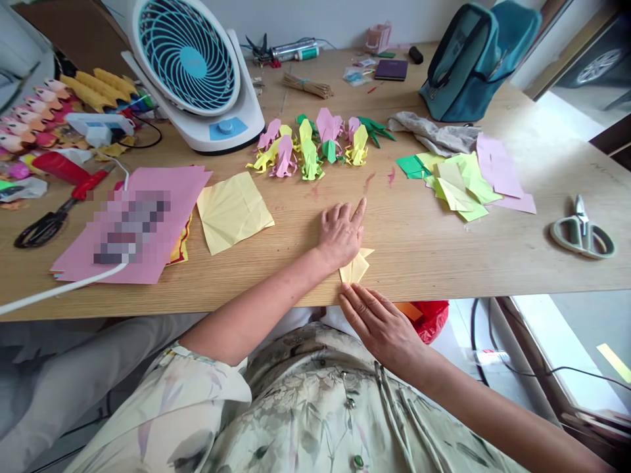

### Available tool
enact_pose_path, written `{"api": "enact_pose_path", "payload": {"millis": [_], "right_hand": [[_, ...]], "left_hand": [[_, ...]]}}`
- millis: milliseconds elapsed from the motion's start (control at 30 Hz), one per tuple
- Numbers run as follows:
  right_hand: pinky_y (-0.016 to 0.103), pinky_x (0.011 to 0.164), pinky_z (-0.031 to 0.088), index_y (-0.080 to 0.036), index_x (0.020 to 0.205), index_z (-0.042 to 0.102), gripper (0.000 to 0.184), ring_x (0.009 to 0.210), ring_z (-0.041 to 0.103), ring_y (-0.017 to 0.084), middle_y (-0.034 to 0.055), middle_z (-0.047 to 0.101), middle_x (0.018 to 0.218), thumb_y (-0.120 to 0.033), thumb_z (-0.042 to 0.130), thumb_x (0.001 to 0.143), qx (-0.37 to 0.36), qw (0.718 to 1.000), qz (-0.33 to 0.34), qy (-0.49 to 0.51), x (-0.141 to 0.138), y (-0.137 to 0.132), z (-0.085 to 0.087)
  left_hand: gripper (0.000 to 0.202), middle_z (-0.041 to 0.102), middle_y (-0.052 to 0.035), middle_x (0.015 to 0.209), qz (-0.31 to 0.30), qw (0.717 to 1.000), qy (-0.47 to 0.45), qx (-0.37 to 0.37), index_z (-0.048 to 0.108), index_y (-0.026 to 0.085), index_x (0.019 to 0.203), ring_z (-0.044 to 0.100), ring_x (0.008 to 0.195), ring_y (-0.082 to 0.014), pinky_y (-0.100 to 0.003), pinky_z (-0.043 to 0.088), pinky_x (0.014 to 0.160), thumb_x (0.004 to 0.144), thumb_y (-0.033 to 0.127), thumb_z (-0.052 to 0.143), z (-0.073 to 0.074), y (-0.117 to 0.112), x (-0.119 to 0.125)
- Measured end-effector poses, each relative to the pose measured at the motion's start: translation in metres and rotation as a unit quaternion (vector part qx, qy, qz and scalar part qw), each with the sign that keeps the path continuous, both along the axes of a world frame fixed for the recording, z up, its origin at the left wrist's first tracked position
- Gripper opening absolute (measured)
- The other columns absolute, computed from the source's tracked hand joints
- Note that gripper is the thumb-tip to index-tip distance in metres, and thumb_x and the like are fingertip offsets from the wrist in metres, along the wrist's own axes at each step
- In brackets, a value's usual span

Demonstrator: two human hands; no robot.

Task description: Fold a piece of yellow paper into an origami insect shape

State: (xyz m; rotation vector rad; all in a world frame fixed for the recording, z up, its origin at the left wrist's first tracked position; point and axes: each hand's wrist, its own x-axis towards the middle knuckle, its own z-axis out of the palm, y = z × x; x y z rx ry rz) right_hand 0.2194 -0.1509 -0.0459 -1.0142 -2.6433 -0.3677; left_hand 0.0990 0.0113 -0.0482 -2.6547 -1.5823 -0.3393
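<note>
The loosely spread left hand (341, 236) is steadying the folded paper (355, 269) while the straight-fingered right hand (387, 325) is pressing, ideally evenly.

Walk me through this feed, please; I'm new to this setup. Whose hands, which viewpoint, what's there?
No machine here: one person works bare-handed. The single picture comes from a head-worn camera looking forward and down. On the light-brown wooden table, the left hand partly covers a folded pale-yellow paper piece; the right hand's fingertips are at its near tip. Beyond stand pink, yellow and green folded-paper figures, with a white-and-blue fan behind and leftward. Grey-handled metal scissors lie rightward.
</note>
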Motion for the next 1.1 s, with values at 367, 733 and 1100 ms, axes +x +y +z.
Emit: {"api": "enact_pose_path", "payload": {"millis": [367,733,1100], "right_hand": [[0.043,0.101,0.051,-0.001,0.135,0.055,0.041,0.129,0.054,0.032,0.0188,0.054,0.143,-0.009,0.038,0.098,0.014,1.000,-0.003,-0.002,0.000,0.001,-0.004],[0.047,0.102,0.047,-0.003,0.142,0.049,0.045,0.134,0.048,0.034,0.0159,0.047,0.150,-0.012,0.044,0.098,-0.025,0.999,0.037,-0.007,0.009,0.005,0.001],[0.048,0.102,0.046,-0.018,0.148,0.040,0.058,0.122,0.056,0.026,0.0162,0.059,0.138,-0.015,0.055,0.093,-0.057,0.984,-0.051,0.162,0.034,0.022,-0.003]], "left_hand": [[0.062,0.037,-0.0153,0.156,0.078,0.997,-0.002,-0.018,0.021,0.018,0.157,0.032,0.144,-0.0346,-0.053,0.029,0.115,0.100,0.037,0.036,0.002,0.004,0.001],[0.062,0.037,-0.0153,0.156,0.026,0.999,-0.020,0.007,0.023,0.017,0.157,0.025,0.147,-0.0369,-0.058,0.023,0.116,0.099,0.030,0.040,0.005,0.002,0.004],[0.056,0.053,-0.0154,0.141,-0.046,0.993,-0.105,0.021,0.032,0.013,0.153,0.037,0.138,-0.0323,-0.051,0.021,0.115,0.101,0.031,0.038,0.005,0.004,-0.005]]}}
